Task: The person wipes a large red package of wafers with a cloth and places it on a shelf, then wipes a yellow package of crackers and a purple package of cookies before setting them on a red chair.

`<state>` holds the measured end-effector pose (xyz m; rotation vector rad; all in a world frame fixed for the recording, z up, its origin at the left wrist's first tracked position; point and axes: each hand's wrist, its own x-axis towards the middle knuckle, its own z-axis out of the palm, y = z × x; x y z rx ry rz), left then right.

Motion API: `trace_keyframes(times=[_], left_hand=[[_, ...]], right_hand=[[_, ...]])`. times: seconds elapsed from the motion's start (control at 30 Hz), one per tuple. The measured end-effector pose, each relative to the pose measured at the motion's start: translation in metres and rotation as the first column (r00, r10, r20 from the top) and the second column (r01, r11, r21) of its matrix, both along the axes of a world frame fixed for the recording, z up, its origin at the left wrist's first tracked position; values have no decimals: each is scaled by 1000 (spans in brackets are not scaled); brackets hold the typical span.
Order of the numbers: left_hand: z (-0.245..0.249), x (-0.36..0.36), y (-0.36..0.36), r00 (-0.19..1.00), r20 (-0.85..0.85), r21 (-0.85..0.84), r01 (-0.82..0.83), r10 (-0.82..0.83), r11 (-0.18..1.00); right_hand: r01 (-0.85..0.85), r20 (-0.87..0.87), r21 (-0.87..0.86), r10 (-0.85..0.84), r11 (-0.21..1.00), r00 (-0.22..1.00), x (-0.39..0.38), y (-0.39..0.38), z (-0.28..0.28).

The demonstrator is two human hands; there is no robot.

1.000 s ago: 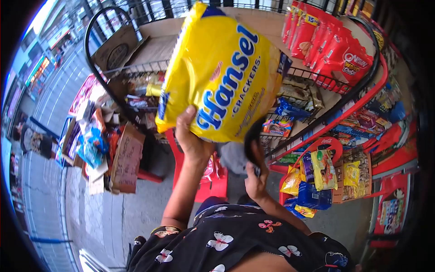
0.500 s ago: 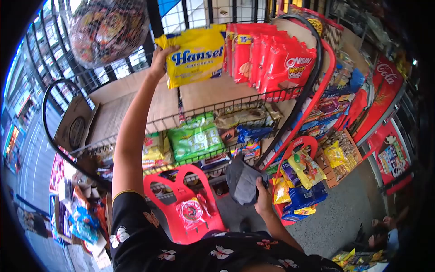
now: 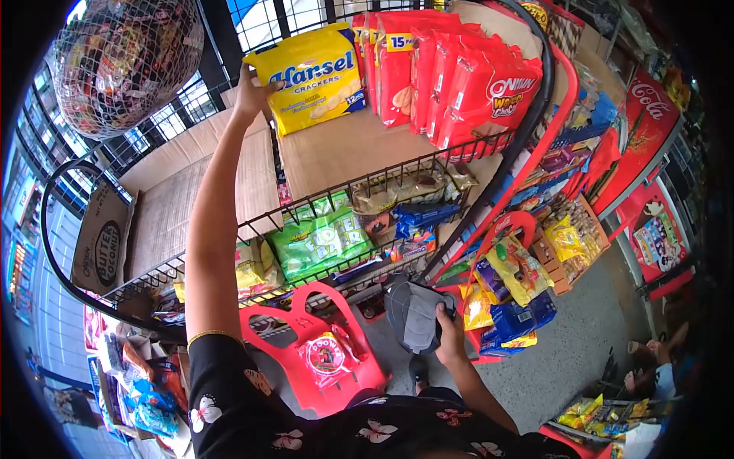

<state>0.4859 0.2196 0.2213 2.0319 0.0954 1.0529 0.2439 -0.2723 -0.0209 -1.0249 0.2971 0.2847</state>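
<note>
The yellow cracker pack (image 3: 315,80) stood slightly tilted on cardboard (image 3: 329,161) beside red packs (image 3: 451,84), its edge pinched in the nearly closed left hand (image 3: 252,98); an off-balance release might have toppled it; the right hand (image 3: 451,336) gripped a grey cap (image 3: 417,317)

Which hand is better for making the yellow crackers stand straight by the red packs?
Probably the left hand: it holds the yellow crackers by one edge, right beside the red packs. The right hand is lower, farther away and holding something grey and black.
</note>
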Motion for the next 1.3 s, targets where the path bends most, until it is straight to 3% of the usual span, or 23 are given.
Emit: trace_keyframes(times=[0.07, 0.13, 0.17, 0.2, 0.27, 0.33, 0.4, 0.43, 0.53, 0.57, 0.63, 0.73, 0.8, 0.87, 0.93, 0.97, 1.0, 1.07, 1.13, 1.2, 1.23, 1.27, 1.3], left_hand=[[7, -1, -12, 999, -34, 50, -8, 10, 999], [11, -2, -24, 962, -71, 200, -246, 264, 949], [8, 6, -17, 934, 27, 312, -347, 357, 884], [9, 5, -26, 937, 19, 318, -337, 350, 886], [19, -7, -55, 813, 203, 458, -571, 545, 681], [19, -15, -73, 815, 78, 586, -503, 574, 635], [6, -12, -82, 826, 298, 826, -474, 479, 304], [-4, -7, -75, 881, 282, 884, -393, 379, 255], [-14, 6, -70, 881, 151, 964, -232, 448, 131], [-15, 10, -71, 883, 154, 962, -236, 443, 135], [-10, 7, -89, 889, 197, 980, -196, 413, -45], [-27, 25, -76, 899, 138, 988, -93, 416, -127], [-23, 30, -82, 839, 53, 995, 0, 542, -97], [-26, 32, -76, 905, 47, 998, -22, 423, -64], [-11, 23, -79, 924, -161, 987, 153, 347, 50], [-16, 59, -42, 964, -266, 951, 258, 26, 170], [-9, 49, -57, 959, -281, 902, 271, -19, 337], [21, 7, -99, 952, -242, 825, 305, -189, 476], [45, -51, -156, 918, -296, 667, 395, -263, 632], [38, -98, -218, 898, -298, 596, 441, -325, 671], [34, -118, -247, 875, -282, 523, 484, -393, 701], [18, -133, -275, 876, -288, 587, 480, -386, 652], [-7, -144, -305, 777, -336, 354, 628, -532, 693]], right_hand=[[-84, 14, 59, 83, 995, 996, 4, 3, -12], [-56, -44, 60, 59, 997, 997, 4, 6, -9], [-77, -78, 81, 84, 994, 993, 6, 4, -21], [-98, -112, 104, 110, 990, 988, 7, 4, -30], [-47, -136, 111, 62, 993, 989, 4, 6, -34], [-57, -201, 113, 79, 992, 976, 1, 1, -38], [-81, -192, 126, 104, 989, 976, -3, -2, -45], [-81, -188, 90, 97, 993, 977, -5, -2, -43], [-68, -177, 42, 74, 997, 981, -10, -7, -42], [-52, -177, 36, 58, 998, 983, -11, -9, -41], [-38, -179, 12, 40, 999, 983, -14, -16, -38], [1, -232, -12, -3, 1000, 973, -24, -23, -44], [29, -283, -23, -34, 999, 959, -30, -31, -53], [33, -292, 38, -21, 999, 956, -40, -33, -34], [-15, -357, 10, 17, 1000, 934, -46, -40, -16], [-49, -376, -58, 24, 997, 926, -49, -43, -3], [-29, -400, -67, 0, 997, 916, -52, -52, -19], [-45, -274, 27, 51, 999, 960, -52, -66, -62], [10, -286, 50, 5, 999, 958, -48, -82, -65], [-10, -254, 37, 19, 999, 967, -41, -115, -109], [41, -229, -43, -49, 998, 972, -37, -125, -99], [10, -265, 15, -6, 1000, 964, -33, -144, -78], [0, -235, 46, 11, 999, 972, -28, -167, -79]])
